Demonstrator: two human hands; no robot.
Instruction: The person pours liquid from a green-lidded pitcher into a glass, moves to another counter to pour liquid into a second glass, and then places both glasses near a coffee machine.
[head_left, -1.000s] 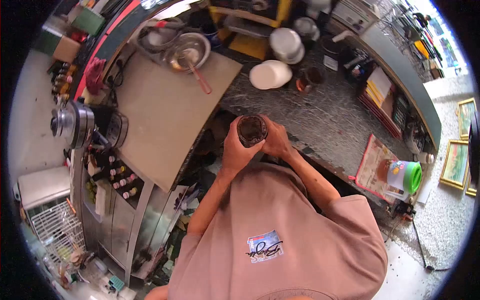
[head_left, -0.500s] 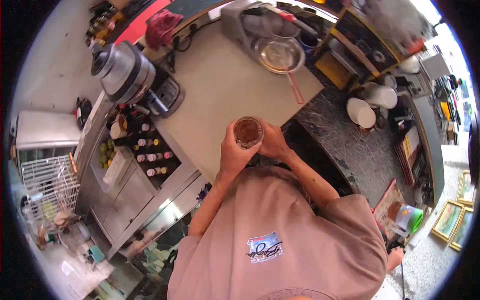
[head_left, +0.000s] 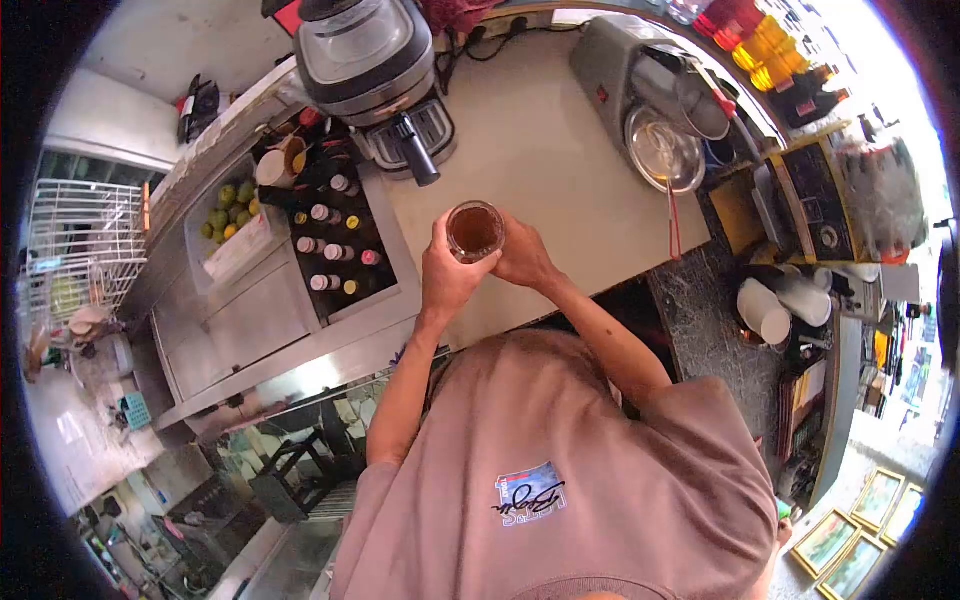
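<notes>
My fingers are curled round a clear cup (head_left: 474,231) of brown drink. My left hand (head_left: 447,277) wraps one side of it and my right hand (head_left: 521,255) wraps the other side, so the cup sits snug between both hands, held up over the pale counter (head_left: 540,140). The cup stands straight, with its open top facing up at me. Just past my fingers is a big blender (head_left: 372,60) with a black handle pointing my way. Off to the left of my left hand is a tray of small bottles (head_left: 330,250) with coloured caps, and beyond them a box of green limes (head_left: 224,212). Out past my right hand sits a round metal bowl (head_left: 665,152) with a red-handled spoon (head_left: 674,215) in it. Farther right are white cups (head_left: 765,315).
</notes>
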